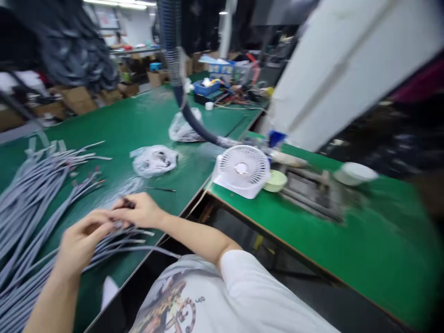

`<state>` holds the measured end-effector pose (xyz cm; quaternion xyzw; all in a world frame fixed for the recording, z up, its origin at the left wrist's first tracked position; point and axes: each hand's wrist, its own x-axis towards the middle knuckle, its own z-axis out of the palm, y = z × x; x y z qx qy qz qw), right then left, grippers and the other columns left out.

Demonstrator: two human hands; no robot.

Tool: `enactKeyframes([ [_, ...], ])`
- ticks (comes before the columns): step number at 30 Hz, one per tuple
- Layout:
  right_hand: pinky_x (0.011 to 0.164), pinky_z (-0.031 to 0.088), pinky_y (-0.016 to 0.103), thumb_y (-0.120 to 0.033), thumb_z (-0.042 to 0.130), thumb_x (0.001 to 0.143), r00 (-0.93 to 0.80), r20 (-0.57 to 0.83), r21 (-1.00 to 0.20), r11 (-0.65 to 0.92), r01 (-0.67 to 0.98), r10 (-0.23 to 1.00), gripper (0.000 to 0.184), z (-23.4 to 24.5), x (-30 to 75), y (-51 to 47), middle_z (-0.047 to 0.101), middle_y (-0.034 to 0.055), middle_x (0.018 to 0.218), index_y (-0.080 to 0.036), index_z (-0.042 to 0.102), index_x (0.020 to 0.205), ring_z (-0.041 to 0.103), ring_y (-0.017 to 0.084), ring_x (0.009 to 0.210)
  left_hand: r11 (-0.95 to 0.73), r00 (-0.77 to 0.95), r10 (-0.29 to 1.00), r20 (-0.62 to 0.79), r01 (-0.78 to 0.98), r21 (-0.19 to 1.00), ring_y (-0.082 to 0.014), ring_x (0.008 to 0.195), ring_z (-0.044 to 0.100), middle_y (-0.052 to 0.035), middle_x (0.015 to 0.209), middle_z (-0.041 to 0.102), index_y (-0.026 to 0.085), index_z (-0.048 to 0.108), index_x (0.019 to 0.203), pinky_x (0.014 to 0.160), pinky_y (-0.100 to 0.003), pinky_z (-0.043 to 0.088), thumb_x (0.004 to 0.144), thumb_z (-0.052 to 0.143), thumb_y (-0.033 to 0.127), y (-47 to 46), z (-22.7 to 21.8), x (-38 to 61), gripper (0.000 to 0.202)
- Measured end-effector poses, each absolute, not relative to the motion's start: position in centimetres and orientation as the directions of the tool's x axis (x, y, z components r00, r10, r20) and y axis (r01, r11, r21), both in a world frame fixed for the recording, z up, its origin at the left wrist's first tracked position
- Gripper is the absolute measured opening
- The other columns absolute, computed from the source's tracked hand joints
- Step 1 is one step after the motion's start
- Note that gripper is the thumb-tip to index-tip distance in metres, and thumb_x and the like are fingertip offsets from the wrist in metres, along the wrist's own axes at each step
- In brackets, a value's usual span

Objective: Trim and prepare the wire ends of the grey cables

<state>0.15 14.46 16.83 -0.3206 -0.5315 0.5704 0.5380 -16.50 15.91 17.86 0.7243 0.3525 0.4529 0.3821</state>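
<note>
My left hand [81, 240] and my right hand [140, 210] meet over the near edge of a green table [138, 120]. Both are pinched on the end of a grey cable [114, 226] from a bundle of several cables under them. A small dark piece sits at my right fingertips. A larger fan of grey cables [38, 185] with stripped coloured ends lies to the left of my hands. The picture is smeared by motion.
Two clear plastic bags [154, 159] of small parts lie on the table beyond my hands. A white desk fan [243, 169] and a pale green bowl [275, 180] stand on a second green bench to the right. A corrugated hose [173, 55] hangs down; boxes and bins sit behind.
</note>
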Motion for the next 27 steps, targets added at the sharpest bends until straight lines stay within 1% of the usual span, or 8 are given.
enactKeyframes([
  [4, 0.047, 0.04, 0.018, -0.036, 0.069, 0.074, -0.174, 0.198, -0.958, 0.153, -0.242, 0.965, 0.024, 17.9, 0.6, 14.0, 0.052, -0.0058, 0.046, -0.013, 0.067, 0.078, 0.048, 0.006, 0.043, -0.228, 0.316, 0.938, 0.145, 0.246, 0.942, -0.0162, 0.064, 0.065, -0.0032, 0.07, 0.067, 0.018, 0.064, 0.072, 0.057, -0.025, 0.054, 0.059, 0.081, 0.033, 16.0, 19.3, -16.0, 0.026],
  [7, 0.044, 0.037, 0.019, -0.036, 0.071, 0.071, -0.176, 0.162, -0.951, 0.106, -0.289, 0.971, 0.024, 17.7, 0.5, 14.6, 0.054, -0.0045, 0.047, -0.013, 0.066, 0.075, 0.047, 0.006, 0.04, -0.077, 0.36, 0.933, 0.021, 0.143, 0.987, -0.0165, 0.068, 0.068, -0.006, 0.078, 0.071, 0.017, 0.063, 0.088, 0.061, -0.025, 0.055, 0.061, 0.081, 0.03, 15.8, 19.1, -16.4, 0.035],
  [12, 0.035, 0.02, 0.017, -0.042, 0.078, 0.059, -0.304, -0.029, -0.895, -0.16, -0.417, 0.952, 0.034, 16.2, -0.8, 15.9, 0.045, -0.0085, 0.042, -0.015, 0.058, 0.068, 0.033, 0.003, 0.034, -0.009, 0.327, 0.945, 0.021, -0.039, 0.999, -0.0142, 0.059, 0.067, -0.0023, 0.068, 0.071, 0.017, 0.064, 0.104, 0.057, -0.023, 0.054, 0.062, 0.081, 0.028, 15.2, 17.6, -16.9, 0.047],
  [15, 0.035, 0.016, 0.017, -0.046, 0.078, 0.058, -0.377, -0.086, -0.892, -0.24, -0.384, 0.922, 0.038, 15.8, -1.1, 16.6, 0.04, -0.0101, 0.043, -0.016, 0.055, 0.067, 0.028, 0.002, 0.034, -0.015, 0.328, 0.944, 0.026, -0.035, 0.999, -0.0154, 0.059, 0.067, -0.0042, 0.069, 0.072, 0.016, 0.072, 0.097, 0.054, -0.024, 0.055, 0.064, 0.08, 0.032, 15.3, 17.1, -17.0, 0.037],
  [20, 0.043, 0.033, 0.02, -0.045, 0.054, 0.085, -0.293, 0.061, -0.998, 0.06, -0.014, 0.954, 0.033, 16.4, 1.0, 16.0, 0.055, -0.0034, 0.06, -0.015, 0.065, 0.09, 0.038, 0.005, 0.041, 0.003, 0.298, 0.955, 0.004, -0.022, 1.0, -0.0147, 0.056, 0.065, -0.0049, 0.07, 0.073, 0.016, 0.078, 0.085, 0.055, -0.025, 0.057, 0.061, 0.081, 0.029, 15.5, 16.8, -17.2, 0.027],
  [23, 0.064, 0.048, 0.026, -0.036, 0.043, 0.092, -0.287, 0.24, -0.92, 0.312, 0.238, 0.927, 0.034, 17.2, 2.8, 14.7, 0.068, 0.0044, 0.084, -0.016, 0.066, 0.108, 0.056, 0.01, 0.061, 0.032, 0.294, 0.956, -0.025, -0.018, 0.999, -0.016, 0.059, 0.066, -0.0067, 0.076, 0.074, 0.016, 0.078, 0.086, 0.056, -0.027, 0.058, 0.061, 0.08, 0.03, 15.5, 16.6, -17.2, 0.028],
  [25, 0.078, 0.05, 0.03, -0.031, 0.045, 0.092, -0.309, 0.34, -0.834, 0.436, 0.337, 0.888, 0.032, 17.6, 3.6, 13.8, 0.069, 0.0081, 0.098, -0.018, 0.066, 0.112, 0.064, 0.015, 0.082, 0.044, 0.3, 0.953, -0.037, -0.016, 0.999, -0.0165, 0.06, 0.067, -0.0072, 0.081, 0.075, 0.016, 0.078, 0.087, 0.057, -0.027, 0.059, 0.061, 0.08, 0.029, 15.5, 16.5, -17.1, 0.029],
  [27, 0.082, 0.051, 0.031, -0.028, 0.049, 0.091, -0.355, 0.38, -0.77, 0.505, 0.39, 0.854, 0.03, 17.7, 3.9, 13.1, 0.07, 0.0093, 0.101, -0.019, 0.065, 0.114, 0.065, 0.018, 0.091, 0.042, 0.301, 0.953, -0.035, -0.017, 0.999, -0.0165, 0.06, 0.067, -0.007, 0.083, 0.075, 0.016, 0.078, 0.087, 0.058, -0.028, 0.06, 0.06, 0.08, 0.029, 15.4, 16.5, -17.0, 0.029],
])
